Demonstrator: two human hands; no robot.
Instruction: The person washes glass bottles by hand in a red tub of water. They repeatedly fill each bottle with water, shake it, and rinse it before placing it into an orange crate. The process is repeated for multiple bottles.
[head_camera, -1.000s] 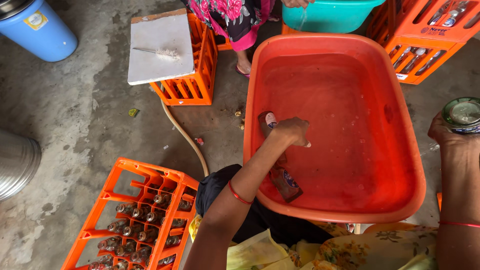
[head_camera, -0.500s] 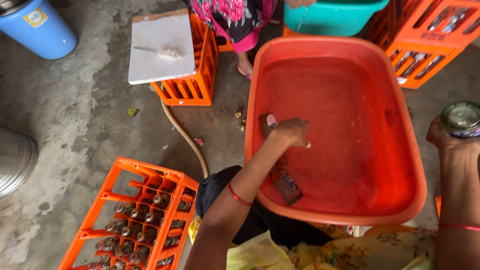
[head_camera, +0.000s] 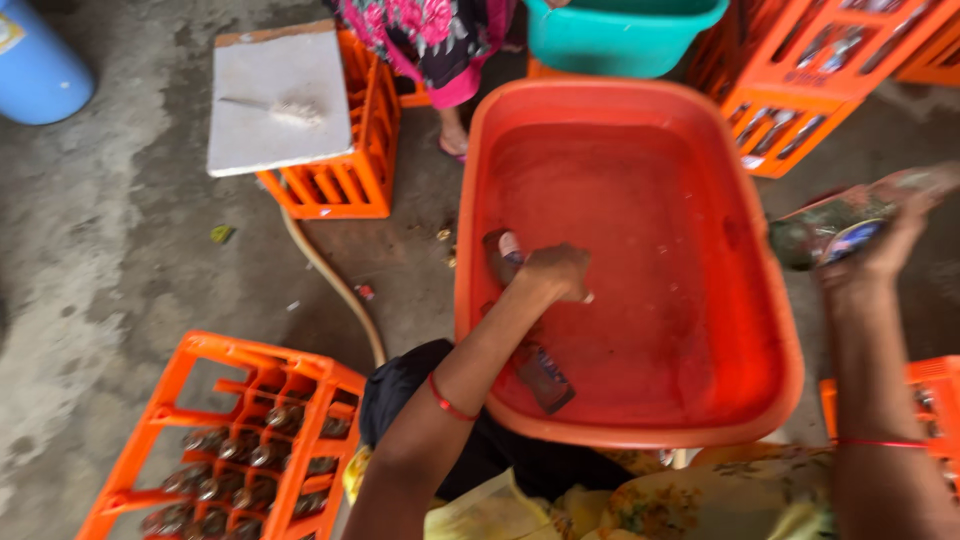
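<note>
Glass bottle (head_camera: 530, 350), dark and submerged, lies near the left wall of the large orange plastic tub (head_camera: 480, 180) of water, where the left hand (head_camera: 552, 272) has its grip closed on it. The right hand (head_camera: 880, 255) grips a second, blurred bottle (head_camera: 850, 220) just outside the tub's right rim. This looks like a washing step, and lifting the wet glass calls for a firm hold.

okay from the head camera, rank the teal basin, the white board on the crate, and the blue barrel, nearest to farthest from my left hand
From the left hand:
1. Teal basin, ahead, slightly right.
2. White board, ahead-left on its crate.
3. Blue barrel, far left corner.
</note>
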